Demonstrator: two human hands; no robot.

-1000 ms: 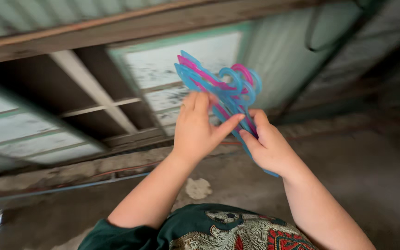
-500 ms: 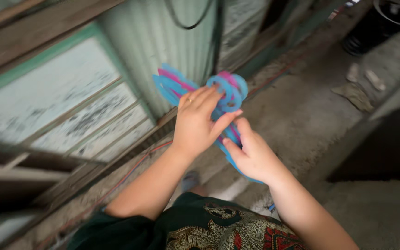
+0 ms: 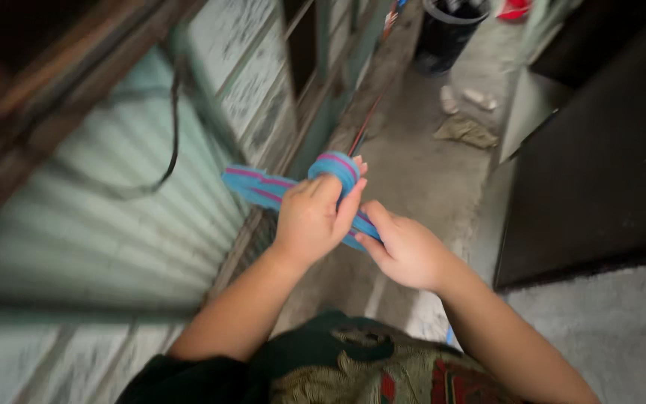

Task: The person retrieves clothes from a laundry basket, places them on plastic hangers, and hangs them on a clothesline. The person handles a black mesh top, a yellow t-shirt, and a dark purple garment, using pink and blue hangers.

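A: Head view: what do the hands hold?
B: Left hand (image 3: pixel 309 218) grips the blue-and-pink hangers (image 3: pixel 263 187) at centre; right hand (image 3: pixel 405 251) pinches their lower end, at five o'clock of it.
A: Advice?
B: I'd keep the bundle tight, clear of the metal wall (image 3: pixel 114 202) at nine o'clock

We see no package, label, sign or screen that we can make out for certain in this view. The nearest candidates lie on the concrete floor at the top right: two small pale objects (image 3: pixel 463 98) beside the black bucket (image 3: pixel 448 34), which may be wrappers or scraps, though the blur keeps us from telling. Just below them lies a crumpled tan piece (image 3: pixel 466 131), cloth or paper.
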